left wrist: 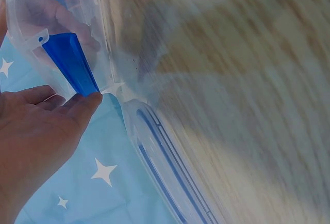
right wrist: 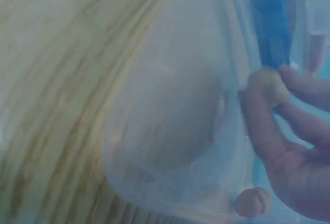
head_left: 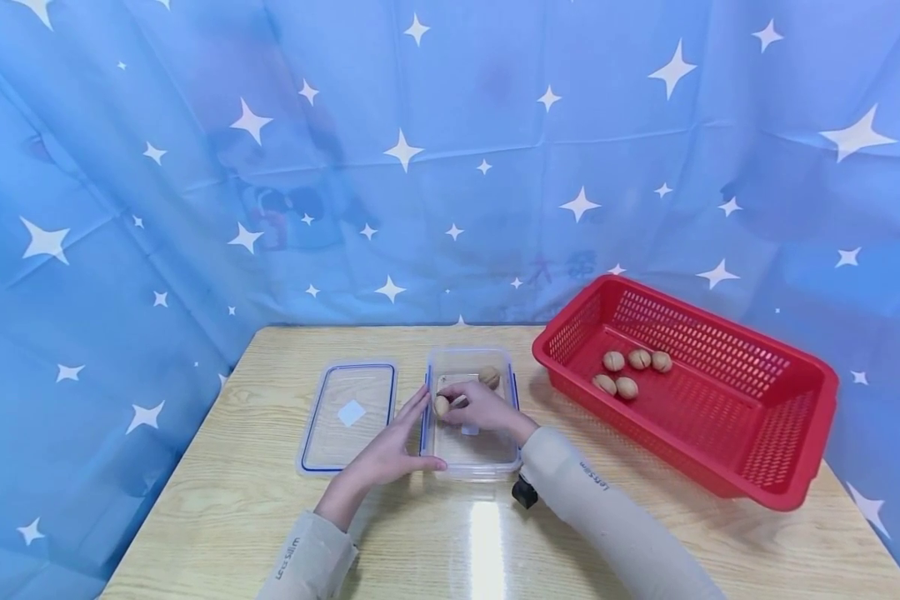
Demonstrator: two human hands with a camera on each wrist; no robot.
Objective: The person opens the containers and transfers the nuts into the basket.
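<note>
A clear plastic box (head_left: 487, 472) with blue side clips stands on the table. Inside it, near the left wall, my right hand (head_left: 487, 410) pinches a walnut (head_left: 442, 406) between thumb and fingers; the right wrist view shows the same walnut (right wrist: 268, 85) in the fingertips. Another walnut (head_left: 489, 377) lies at the box's back right. My left hand (head_left: 386, 454) spreads along the left side of the box with its fingers extended. In the left wrist view, its fingertips are right at a blue clip (left wrist: 75, 64), which hangs down on the box's side.
Left of the box lies its clear lid (head_left: 322, 433) with a blue seal and a pale square label. A red perforated basket (head_left: 667, 450) stands at the right, holding several walnuts (head_left: 639, 359). Behind the table (head_left: 240, 492) hangs a blue star-patterned curtain (head_left: 450, 192).
</note>
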